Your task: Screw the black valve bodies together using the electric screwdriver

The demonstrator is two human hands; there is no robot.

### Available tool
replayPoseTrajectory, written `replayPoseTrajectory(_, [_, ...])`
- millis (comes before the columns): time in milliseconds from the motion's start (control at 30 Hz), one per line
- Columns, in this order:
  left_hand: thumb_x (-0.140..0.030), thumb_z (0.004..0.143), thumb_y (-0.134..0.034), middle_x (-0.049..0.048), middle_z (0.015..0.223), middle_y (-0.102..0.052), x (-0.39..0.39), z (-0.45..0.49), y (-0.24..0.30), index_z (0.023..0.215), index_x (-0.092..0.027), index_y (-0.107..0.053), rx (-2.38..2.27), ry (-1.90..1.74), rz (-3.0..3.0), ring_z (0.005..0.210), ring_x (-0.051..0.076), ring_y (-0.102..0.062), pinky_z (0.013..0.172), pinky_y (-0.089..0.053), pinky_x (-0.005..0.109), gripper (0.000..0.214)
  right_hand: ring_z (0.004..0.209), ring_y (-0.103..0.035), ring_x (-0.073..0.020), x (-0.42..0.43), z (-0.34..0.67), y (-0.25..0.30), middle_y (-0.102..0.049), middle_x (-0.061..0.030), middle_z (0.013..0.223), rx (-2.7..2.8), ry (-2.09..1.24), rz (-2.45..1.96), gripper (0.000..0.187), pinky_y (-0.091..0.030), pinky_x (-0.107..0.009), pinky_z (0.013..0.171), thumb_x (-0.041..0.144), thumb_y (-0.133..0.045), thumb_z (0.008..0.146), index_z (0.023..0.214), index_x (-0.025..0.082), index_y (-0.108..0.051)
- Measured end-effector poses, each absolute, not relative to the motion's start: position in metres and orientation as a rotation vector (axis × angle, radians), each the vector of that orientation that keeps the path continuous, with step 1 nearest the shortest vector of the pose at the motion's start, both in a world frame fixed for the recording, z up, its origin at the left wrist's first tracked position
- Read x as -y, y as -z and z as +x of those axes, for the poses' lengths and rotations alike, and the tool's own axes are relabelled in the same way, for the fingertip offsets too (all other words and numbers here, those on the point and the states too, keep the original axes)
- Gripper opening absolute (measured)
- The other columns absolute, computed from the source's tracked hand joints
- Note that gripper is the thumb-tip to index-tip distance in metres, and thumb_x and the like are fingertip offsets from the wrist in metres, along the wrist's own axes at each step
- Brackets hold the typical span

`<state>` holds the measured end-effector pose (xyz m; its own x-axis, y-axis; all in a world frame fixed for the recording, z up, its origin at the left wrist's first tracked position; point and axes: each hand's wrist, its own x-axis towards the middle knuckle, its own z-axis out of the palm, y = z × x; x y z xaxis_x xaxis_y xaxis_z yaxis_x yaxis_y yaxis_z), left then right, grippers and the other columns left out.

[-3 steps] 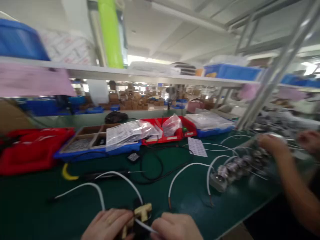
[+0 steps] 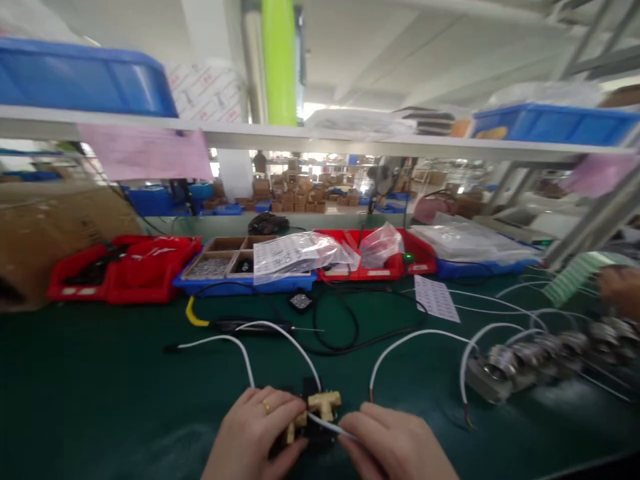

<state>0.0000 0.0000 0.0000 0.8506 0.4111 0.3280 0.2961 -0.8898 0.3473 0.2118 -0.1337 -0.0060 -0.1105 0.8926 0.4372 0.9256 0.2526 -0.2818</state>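
At the bottom centre, my left hand (image 2: 250,433) grips a small black part with a tan T-shaped fitting (image 2: 320,405) on the green table (image 2: 90,380). A ring shows on one finger. My right hand (image 2: 395,443) pinches a thin white wire (image 2: 327,425) that runs into that part. Two more white wires (image 2: 240,347) loop away from the part toward the back left. Both hands touch the part from opposite sides.
A row of metal fittings with white leads (image 2: 530,360) lies at the right, with another person's hand (image 2: 620,290) beyond it. Red bins (image 2: 125,270), a blue tray (image 2: 240,270), plastic bags and a black cable (image 2: 340,333) line the back. A shelf runs overhead.
The view has swung left, so the table contents sit further right and higher. The other person's arm has mostly left the frame. My hands stay on the part.
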Motion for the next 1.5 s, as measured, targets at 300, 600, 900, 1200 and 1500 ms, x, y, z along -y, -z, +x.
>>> replayPoseTrajectory(300, [-0.007, 0.078, -0.068, -0.0031, 0.100, -0.067, 0.017, 0.012, -0.002, 0.098, -0.024, -0.059, -0.704, -0.472, 2.560, 0.091, 0.022, -0.062, 0.080, -0.041, 0.036, 0.028, 0.065, -0.054, -0.0141, 0.111, 0.206, -0.076, -0.056, 0.0001, 0.077, 2.228, -0.366, -1.758, 0.023, -0.030, -0.026, 0.056, 0.017, -0.048, 0.102, 0.082, 0.020, -0.060])
replayPoseTrajectory(600, [-0.005, 0.076, -0.072, 0.0004, 0.102, -0.064, 0.015, 0.004, -0.003, 0.099, -0.022, -0.054, -0.581, -0.561, 2.659, 0.086, 0.023, -0.062, 0.075, -0.046, 0.036, 0.033, 0.082, -0.056, -0.0152, 0.022, 0.210, -0.112, -0.058, 0.0004, 0.085, 2.365, -0.300, -1.694, 0.012, -0.041, -0.028, 0.077, 0.013, -0.074, 0.090, 0.082, 0.021, -0.072])
replayPoseTrajectory(900, [-0.018, 0.069, -0.088, 0.0010, 0.111, -0.063, -0.010, -0.022, -0.002, 0.119, -0.027, -0.056, -0.553, -0.633, 2.600, 0.097, 0.024, -0.059, 0.084, -0.049, 0.037, 0.060, 0.095, -0.055, -0.0160, 0.063, 0.212, -0.041, -0.055, -0.0045, 0.105, 1.840, -0.250, -1.430, 0.012, -0.048, -0.028, 0.081, 0.017, -0.058, 0.099, 0.108, 0.019, -0.064])
replayPoseTrajectory(1200, [-0.019, 0.078, -0.078, 0.0035, 0.094, -0.063, -0.008, -0.007, 0.005, 0.107, -0.023, -0.068, -0.554, -0.520, 2.493, 0.086, 0.023, -0.058, 0.093, -0.049, 0.049, 0.031, 0.101, -0.051, -0.0221, 0.097, 0.202, 0.018, -0.053, -0.0038, 0.111, 1.860, -0.487, -1.480, 0.056, -0.048, -0.032, 0.084, 0.019, -0.085, 0.080, 0.127, 0.029, -0.056])
replayPoseTrajectory(1500, [-0.024, 0.086, -0.074, 0.0034, 0.092, -0.061, -0.015, -0.008, 0.011, 0.108, -0.024, -0.068, -0.613, -0.541, 2.399, 0.086, 0.021, -0.056, 0.087, -0.051, 0.037, 0.022, 0.098, -0.046, -0.0213, 0.078, 0.195, 0.032, -0.051, -0.0040, 0.105, 1.867, -0.481, -1.364, 0.048, -0.045, -0.033, 0.085, -0.001, -0.064, 0.085, 0.124, 0.026, -0.055])
